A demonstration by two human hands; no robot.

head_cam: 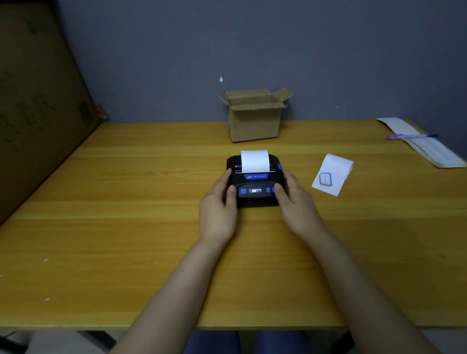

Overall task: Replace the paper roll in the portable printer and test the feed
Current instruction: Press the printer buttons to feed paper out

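Note:
A small black portable printer [255, 184] with blue buttons and a lit display stands in the middle of the wooden table [115, 219]. A strip of white paper [254, 160] sticks up out of its top slot. My left hand [219, 207] grips the printer's left side, thumb resting on the front panel by a blue button. My right hand [294, 199] grips the right side, thumb on the front panel near the right buttons. To the right lies a loose white paper piece [335, 172] with a small blue-edged core [325, 179] on it.
An open cardboard box [254, 116] stands behind the printer near the wall. A large cardboard sheet [10, 115] leans at the left. At the far right lie a long paper slip [426, 146] and a purple pen [411, 136].

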